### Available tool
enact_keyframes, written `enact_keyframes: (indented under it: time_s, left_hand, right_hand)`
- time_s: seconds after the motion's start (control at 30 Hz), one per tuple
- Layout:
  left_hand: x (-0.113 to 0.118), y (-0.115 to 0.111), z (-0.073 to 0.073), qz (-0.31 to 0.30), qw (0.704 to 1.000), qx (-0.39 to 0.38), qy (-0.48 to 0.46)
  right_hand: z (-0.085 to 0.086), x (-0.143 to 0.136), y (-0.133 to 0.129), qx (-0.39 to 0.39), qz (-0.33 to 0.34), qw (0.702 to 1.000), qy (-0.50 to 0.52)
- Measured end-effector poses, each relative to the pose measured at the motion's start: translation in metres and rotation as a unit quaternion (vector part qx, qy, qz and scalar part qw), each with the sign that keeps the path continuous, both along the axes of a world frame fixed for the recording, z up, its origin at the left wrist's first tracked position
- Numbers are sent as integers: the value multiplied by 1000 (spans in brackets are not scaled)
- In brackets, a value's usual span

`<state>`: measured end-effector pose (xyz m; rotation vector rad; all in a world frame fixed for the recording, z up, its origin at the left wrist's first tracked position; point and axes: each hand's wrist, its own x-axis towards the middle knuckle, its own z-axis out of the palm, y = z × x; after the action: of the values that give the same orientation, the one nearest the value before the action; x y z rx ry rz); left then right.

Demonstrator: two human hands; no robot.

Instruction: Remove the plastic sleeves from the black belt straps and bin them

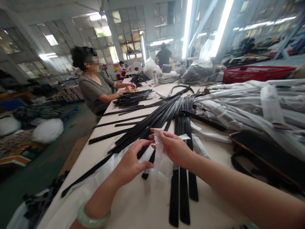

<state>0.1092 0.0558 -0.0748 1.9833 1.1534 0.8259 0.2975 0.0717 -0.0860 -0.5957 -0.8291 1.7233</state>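
Pinched in my right hand is a thin, whitish, see-through plastic sleeve that hangs down over the table. My left hand is beside it, thumb and fingers apart in a curve, the fingertips close to the sleeve; whether they touch it I cannot tell. A pale green bangle circles the left wrist. Under and beyond both hands lies a fanned pile of black belts, some with ends pointing toward me. More clear plastic lies along the table at the left, near a single black belt.
On the right is a heap of white-wrapped strips, with a dark flat case-like object in front and a red crate behind. Across the table's left edge a co-worker handles small gold-coloured pieces by more black strips.
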Motion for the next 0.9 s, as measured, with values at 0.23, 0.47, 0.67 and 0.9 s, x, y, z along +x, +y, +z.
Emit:
enact_keyframes:
  time_s: [0.23,0.47,0.67,0.9]
  left_hand:
    - [10,-9,-4,7,958,281,56]
    - [12,-22,17,-139,941,308,33]
    - [-2,-5,14,169,927,75,-326]
    - [-54,36,16,427,796,97,-418]
  right_hand:
    - [0,-2,-2,-97,-17,995,14]
    - [-8,-7,-4,-103,5,995,-1]
    - [0,5,-11,-32,210,964,-160]
    - [21,43,-6,84,472,870,-114]
